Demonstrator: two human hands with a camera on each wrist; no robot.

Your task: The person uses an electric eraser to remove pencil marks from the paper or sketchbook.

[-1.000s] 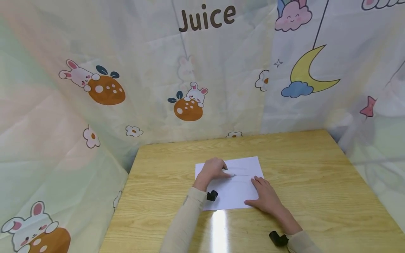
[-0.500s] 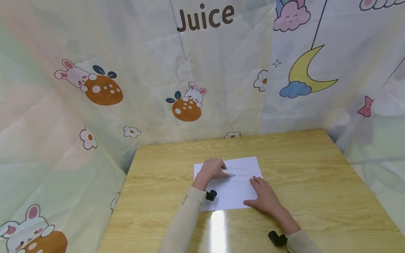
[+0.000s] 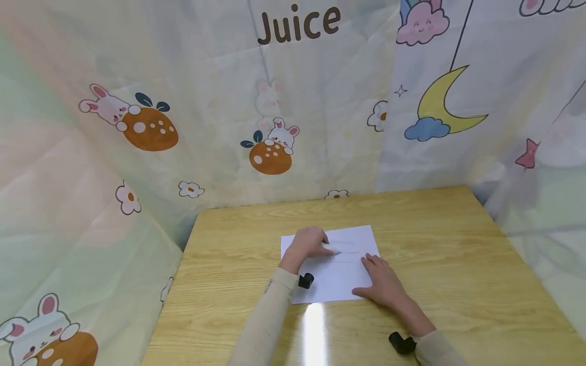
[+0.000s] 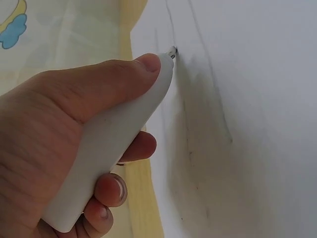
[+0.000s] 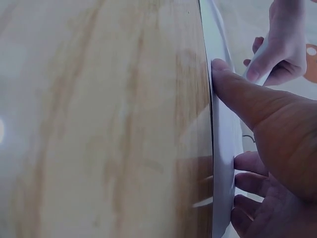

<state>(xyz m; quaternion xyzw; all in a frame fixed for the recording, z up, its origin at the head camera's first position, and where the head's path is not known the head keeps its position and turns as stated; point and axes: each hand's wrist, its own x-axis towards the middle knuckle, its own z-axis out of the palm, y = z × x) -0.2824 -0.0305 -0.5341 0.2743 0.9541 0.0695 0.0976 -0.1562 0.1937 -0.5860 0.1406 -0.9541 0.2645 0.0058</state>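
Paper lies mid-counter, pinned flat by the open right hand so the left hand, gripping a pen, can draw.

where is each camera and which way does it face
Head: worn on the head, looking forward and down at the table; both sleeves, the left hand and right hand show on the paper.
Left wrist: behind the left hand, facing the paper; fingers and thumb grip a white pen, tip on the paper.
Right wrist: low beside the right hand, facing across the tabletop; it rests flat on the paper's edge.
Shared: all three show the pen and paper.
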